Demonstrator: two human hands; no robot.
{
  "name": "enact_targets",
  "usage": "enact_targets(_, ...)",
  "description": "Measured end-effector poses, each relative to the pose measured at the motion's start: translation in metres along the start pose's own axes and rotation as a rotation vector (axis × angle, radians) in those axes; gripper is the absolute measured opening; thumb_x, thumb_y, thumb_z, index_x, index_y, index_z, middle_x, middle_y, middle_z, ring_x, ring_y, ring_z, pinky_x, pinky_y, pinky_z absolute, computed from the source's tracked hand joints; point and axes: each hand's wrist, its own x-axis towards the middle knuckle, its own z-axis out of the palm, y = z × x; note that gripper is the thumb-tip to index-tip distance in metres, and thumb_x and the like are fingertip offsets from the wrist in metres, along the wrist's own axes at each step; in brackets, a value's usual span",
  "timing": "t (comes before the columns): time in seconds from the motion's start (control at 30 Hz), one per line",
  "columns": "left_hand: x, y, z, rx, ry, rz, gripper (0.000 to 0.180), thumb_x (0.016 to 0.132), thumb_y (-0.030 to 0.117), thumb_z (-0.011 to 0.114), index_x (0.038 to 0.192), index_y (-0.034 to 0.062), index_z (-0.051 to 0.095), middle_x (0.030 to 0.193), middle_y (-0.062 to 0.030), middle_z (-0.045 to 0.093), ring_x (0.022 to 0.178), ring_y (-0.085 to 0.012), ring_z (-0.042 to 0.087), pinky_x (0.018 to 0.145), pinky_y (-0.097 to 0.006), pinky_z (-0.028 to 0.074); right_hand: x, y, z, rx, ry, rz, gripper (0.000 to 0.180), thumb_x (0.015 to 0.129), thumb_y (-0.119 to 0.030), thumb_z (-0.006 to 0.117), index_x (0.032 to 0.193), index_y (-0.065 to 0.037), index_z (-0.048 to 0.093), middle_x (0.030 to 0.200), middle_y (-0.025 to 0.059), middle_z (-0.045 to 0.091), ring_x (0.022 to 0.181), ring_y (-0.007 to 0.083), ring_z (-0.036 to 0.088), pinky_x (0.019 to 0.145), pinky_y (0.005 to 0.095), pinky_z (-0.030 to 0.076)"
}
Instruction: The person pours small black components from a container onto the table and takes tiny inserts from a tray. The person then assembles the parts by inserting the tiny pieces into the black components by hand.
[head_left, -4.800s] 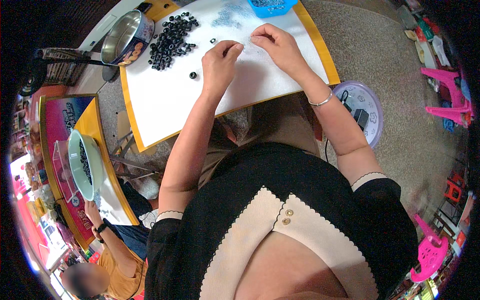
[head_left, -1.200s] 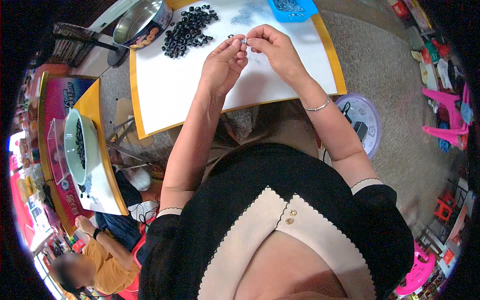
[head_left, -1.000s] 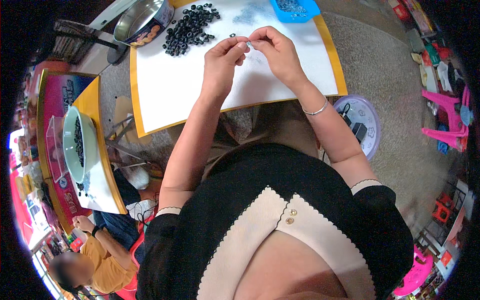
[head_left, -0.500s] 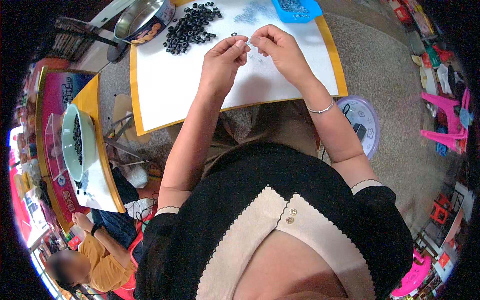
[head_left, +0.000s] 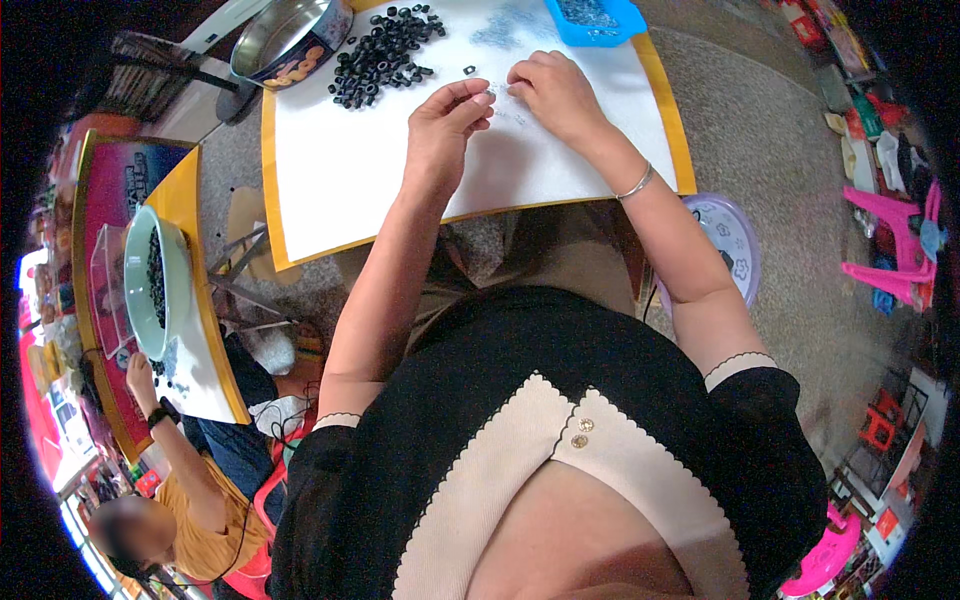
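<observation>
My left hand (head_left: 446,120) is closed in a pinch over the white tabletop (head_left: 340,185). A tiny pale piece seems to be at its fingertips, too small to name. Just to the right, my right hand (head_left: 558,95) has its fingers drawn together close to the table; whatever they hold, if anything, is hidden. Several small clear pieces (head_left: 515,118) lie between and below the hands. One black ring-shaped part (head_left: 469,70) rests alone beyond the left hand. Farther left is a heap of similar black parts (head_left: 385,60).
A blue plastic basket (head_left: 600,38) of small clear pieces stands at the far right, beside scattered bluish pieces (head_left: 505,28). A round metal tin (head_left: 290,45) is at the far left. Another person (head_left: 200,500) reaches toward a side table with a pale green basin (head_left: 165,290).
My hands have moved apart, the right one shifting slightly right. The single black part now shows fully. The other person's hand has moved up to the side table near the basin.
</observation>
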Motion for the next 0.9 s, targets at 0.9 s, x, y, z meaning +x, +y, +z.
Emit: enact_targets(0.9, -0.015, -0.022, -0.013, 1.153, 0.072, 0.632, 0.023, 0.076, 0.002, 0.061, 0.097, 0.0114, 0.066, 0.102, -0.0085, 0.062, 0.094, -0.0286, 0.052, 0.083, -0.037, 0.044, -0.048, -0.008, -0.01, -0.08, 0.101, 0.037, 0.014, 0.079, -0.019, 0.063, 0.089, -0.011, 0.068, 0.086, 0.0029, 0.06, 0.088, 0.0222, 0.05, 0.08, 0.0348, 0.036)
